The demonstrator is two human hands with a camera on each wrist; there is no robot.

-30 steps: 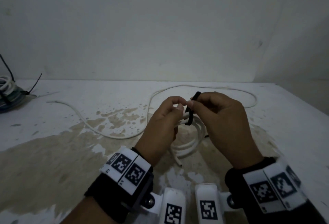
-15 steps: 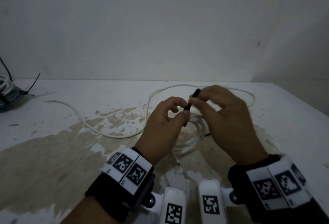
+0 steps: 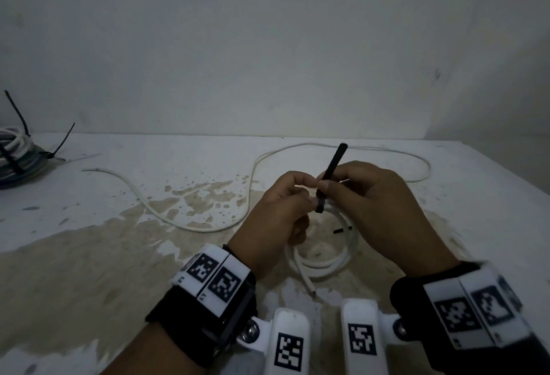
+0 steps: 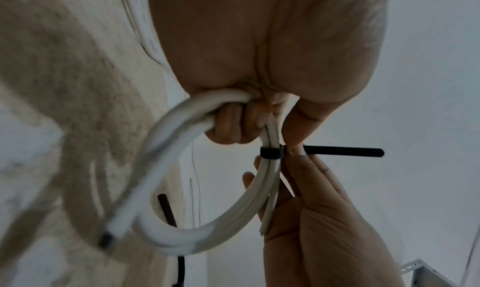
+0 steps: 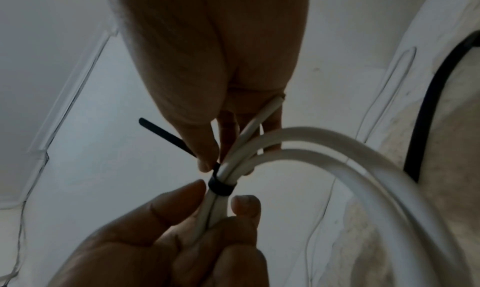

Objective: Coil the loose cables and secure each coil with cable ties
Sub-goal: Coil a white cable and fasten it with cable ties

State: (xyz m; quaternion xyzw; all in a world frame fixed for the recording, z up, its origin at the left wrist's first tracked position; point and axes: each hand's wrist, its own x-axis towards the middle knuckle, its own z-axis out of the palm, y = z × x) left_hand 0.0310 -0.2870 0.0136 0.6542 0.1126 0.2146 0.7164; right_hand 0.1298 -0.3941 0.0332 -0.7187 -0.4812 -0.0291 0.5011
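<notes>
Head view: the white cable coil (image 3: 327, 258) is held up off the stained surface (image 3: 89, 255) between both hands, so that the black cable tie (image 3: 329, 179) can be cinched round its bunched strands. The strands are pinched just beside the tie by the left hand (image 3: 279, 211), apparently to keep the loops together. The tie's free tail is pinched by the right hand (image 3: 384, 202), thumb against fingers, presumably for pulling tight.

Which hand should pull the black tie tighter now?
Probably the right hand: it already pinches the black tie by its free tail, right at the band. The left hand is busy, fingers curled round the white coil to hold it.
</notes>
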